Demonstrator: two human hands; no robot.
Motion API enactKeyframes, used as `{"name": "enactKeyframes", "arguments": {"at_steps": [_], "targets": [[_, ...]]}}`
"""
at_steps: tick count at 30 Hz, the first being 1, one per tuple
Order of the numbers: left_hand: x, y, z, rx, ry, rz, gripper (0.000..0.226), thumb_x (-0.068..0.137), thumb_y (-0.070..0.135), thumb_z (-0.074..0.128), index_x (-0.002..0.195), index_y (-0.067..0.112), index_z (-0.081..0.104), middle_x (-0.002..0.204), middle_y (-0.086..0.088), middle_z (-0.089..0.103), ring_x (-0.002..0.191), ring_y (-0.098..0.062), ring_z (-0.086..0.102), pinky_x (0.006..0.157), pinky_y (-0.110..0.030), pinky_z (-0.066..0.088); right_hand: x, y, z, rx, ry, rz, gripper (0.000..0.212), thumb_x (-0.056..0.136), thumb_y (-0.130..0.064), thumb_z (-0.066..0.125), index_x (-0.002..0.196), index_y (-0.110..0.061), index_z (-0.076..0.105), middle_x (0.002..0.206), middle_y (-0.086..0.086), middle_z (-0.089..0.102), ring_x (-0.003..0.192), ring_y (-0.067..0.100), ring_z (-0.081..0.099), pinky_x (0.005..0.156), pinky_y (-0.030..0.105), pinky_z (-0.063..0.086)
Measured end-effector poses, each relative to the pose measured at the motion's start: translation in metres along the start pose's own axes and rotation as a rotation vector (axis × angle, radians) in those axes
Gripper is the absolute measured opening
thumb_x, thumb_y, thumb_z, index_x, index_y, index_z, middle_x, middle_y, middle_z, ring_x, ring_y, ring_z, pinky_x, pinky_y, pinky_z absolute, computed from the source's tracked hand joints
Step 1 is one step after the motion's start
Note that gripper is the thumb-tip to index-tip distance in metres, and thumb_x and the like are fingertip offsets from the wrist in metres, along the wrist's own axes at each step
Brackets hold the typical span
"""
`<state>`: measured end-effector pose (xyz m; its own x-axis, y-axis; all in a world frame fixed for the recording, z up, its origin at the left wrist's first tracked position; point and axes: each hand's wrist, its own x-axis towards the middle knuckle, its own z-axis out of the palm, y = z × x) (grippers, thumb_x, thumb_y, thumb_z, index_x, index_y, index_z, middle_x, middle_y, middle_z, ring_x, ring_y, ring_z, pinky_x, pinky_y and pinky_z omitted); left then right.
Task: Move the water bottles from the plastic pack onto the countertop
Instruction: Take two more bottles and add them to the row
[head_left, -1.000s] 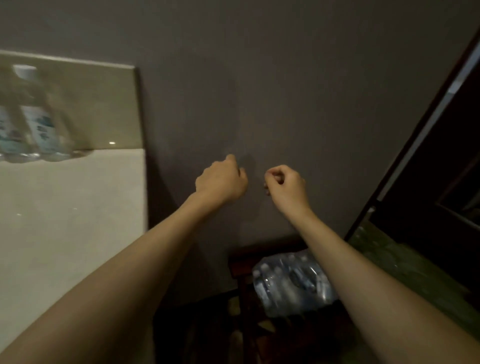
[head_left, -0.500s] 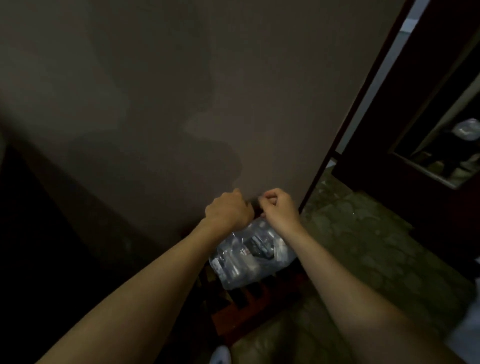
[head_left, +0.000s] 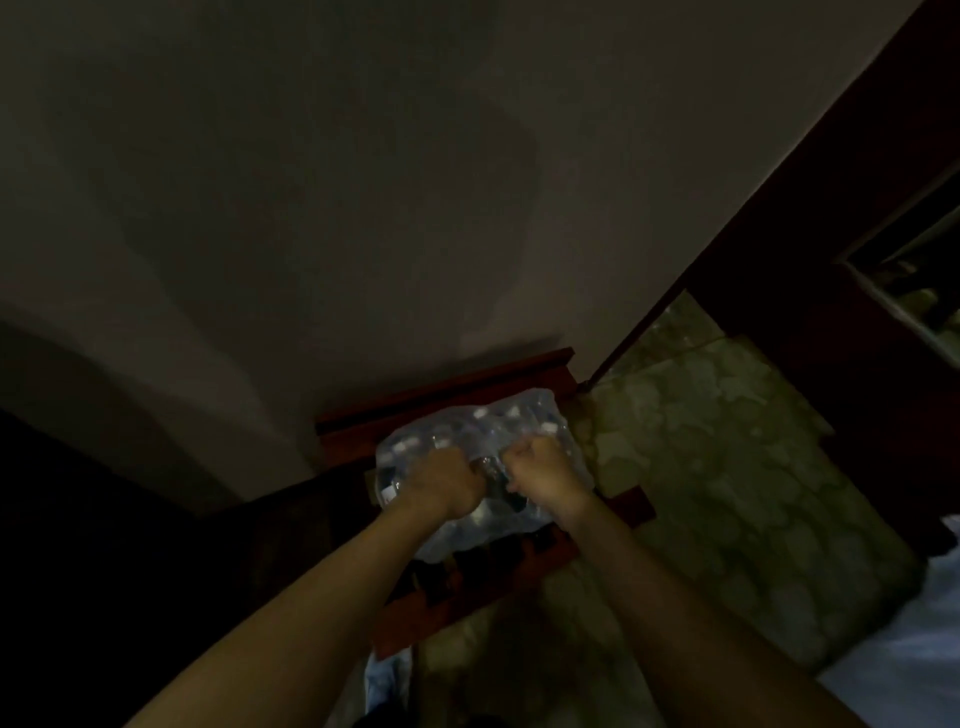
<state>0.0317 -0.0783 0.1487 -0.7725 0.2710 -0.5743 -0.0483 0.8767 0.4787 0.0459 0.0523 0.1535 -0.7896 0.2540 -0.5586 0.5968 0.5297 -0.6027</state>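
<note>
**Both fists in pack wrap, pack on wooden stand**

Dim room, low light, soft focus throughout. Plain grey wall (head_left: 363, 208) ahead, broad shadows across it. Mottled green stone floor (head_left: 727, 467) to the right. Dark wooden door frame (head_left: 831, 218) at upper right, running diagonally. Something pale (head_left: 909, 649) at lower right edge, not identifiable. Left lower area too dark to read.

Reddish-brown slatted stand (head_left: 467, 597) against the wall, low to the floor. Pack (head_left: 467, 431) of water bottles resting on the stand, wrapped in clear plastic; white caps (head_left: 480, 414) visible through the film near the far side. Bottle count not determinable.

Left hand (head_left: 447, 483) closed into a fist on top of the pack, knuckles up, fingers curled into the wrap. Right hand (head_left: 543, 470) likewise clenched, just beside the left, small gap between them. Film bunched and stretched around both fists. Whether either fist encloses a bottle neck or only plastic: cannot tell. Both forearms bare, extended down and forward from the lower frame edge, converging at the pack centre.
</note>
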Motion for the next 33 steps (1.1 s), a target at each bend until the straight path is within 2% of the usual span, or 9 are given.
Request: {"name": "enactKeyframes", "arguments": {"at_steps": [2,5,10,13,16,19,22,27,33], "targets": [[0.017,-0.007,0.015,-0.047,-0.018,-0.038,0.039,0.101,0.030,0.038,0.121,0.006,0.061,0.125,-0.012,0.063,0.114,-0.026,0.059,0.093,-0.033,0.045,0.014,0.010,0.008,-0.038,-0.077,0.024,0.029,0.095,-0.016,0.050,0.075,0.001,0.063,0.078,0.023,0.062,0.075,0.030,0.059,0.066,0.037,0.047],[0.038,-0.011,0.039,-0.102,-0.109,-0.093,0.040,0.102,0.027,0.035,0.122,0.003,0.060,0.127,-0.015,0.061,0.115,-0.027,0.058,0.097,-0.033,0.045,0.040,0.029,0.019,-0.110,-0.144,0.047,0.031,0.095,-0.018,0.050,0.065,-0.018,0.054,0.072,0.004,0.056,0.071,0.018,0.054,0.066,0.027,0.041],[0.068,-0.008,0.070,-0.232,-0.161,-0.233,0.042,0.101,0.027,0.037,0.125,-0.002,0.055,0.129,-0.020,0.057,0.115,-0.031,0.057,0.083,-0.029,0.040,0.081,0.052,0.025,-0.177,-0.276,0.116,0.021,0.094,-0.015,0.047,0.098,-0.005,0.065,0.094,0.013,0.059,0.086,0.021,0.053,0.073,0.027,0.038],[0.088,0.002,0.083,-0.340,-0.153,-0.303,0.039,0.103,0.025,0.036,0.125,-0.001,0.055,0.130,-0.018,0.057,0.110,-0.025,0.057,0.079,-0.020,0.039,0.106,0.065,0.025,-0.215,-0.363,0.127,0.026,0.094,-0.014,0.046,0.071,-0.012,0.057,0.081,0.009,0.057,0.085,0.023,0.056,0.074,0.030,0.043],[0.110,0.016,0.097,-0.444,-0.122,-0.388,0.029,0.101,0.016,0.040,0.119,0.000,0.057,0.121,-0.018,0.062,0.094,-0.019,0.056,0.060,-0.013,0.034,0.134,0.076,0.029,-0.216,-0.405,0.163,0.028,0.095,-0.011,0.045,0.073,-0.007,0.061,0.079,0.008,0.060,0.087,0.026,0.058,0.081,0.034,0.047],[0.128,0.019,0.108,-0.506,-0.042,-0.496,0.031,0.100,0.011,0.042,0.128,-0.001,0.049,0.126,-0.018,0.058,0.111,-0.025,0.059,0.079,-0.021,0.045,0.159,0.090,0.039,-0.198,-0.466,0.181,0.027,0.097,-0.011,0.042,0.099,0.002,0.065,0.100,0.016,0.066,0.088,0.024,0.056,0.083,0.035,0.048],[0.133,0.015,0.119,-0.445,0.015,-0.610,0.041,0.100,0.014,0.042,0.137,-0.004,0.040,0.138,-0.021,0.048,0.125,-0.030,0.050,0.105,-0.037,0.042,0.171,0.099,0.054,-0.262,-0.539,0.185,0.033,0.097,-0.020,0.042,0.123,-0.007,0.058,0.123,0.015,0.061,0.105,0.027,0.059,0.091,0.036,0.049],[0.136,0.016,0.142,-0.324,0.078,-0.714,0.069,0.094,0.020,0.053,0.148,-0.003,0.017,0.153,-0.023,0.023,0.138,-0.034,0.033,0.113,-0.042,0.035,0.181,0.106,0.074,-0.293,-0.565,0.199,0.035,0.101,-0.026,0.042,0.129,-0.009,0.054,0.128,0.015,0.058,0.108,0.028,0.057,0.076,0.029,0.040],[0.157,0.018,0.152,-0.416,0.094,-0.937,0.102,0.086,0.029,0.065,0.148,-0.008,-0.007,0.157,-0.029,-0.001,0.146,-0.041,0.010,0.119,-0.042,0.016,0.207,0.115,0.091,-0.154,-0.575,0.373,0.037,0.102,-0.030,0.042,0.129,-0.008,0.054,0.130,0.011,0.055,0.115,0.027,0.053,0.085,0.029,0.038]]}}
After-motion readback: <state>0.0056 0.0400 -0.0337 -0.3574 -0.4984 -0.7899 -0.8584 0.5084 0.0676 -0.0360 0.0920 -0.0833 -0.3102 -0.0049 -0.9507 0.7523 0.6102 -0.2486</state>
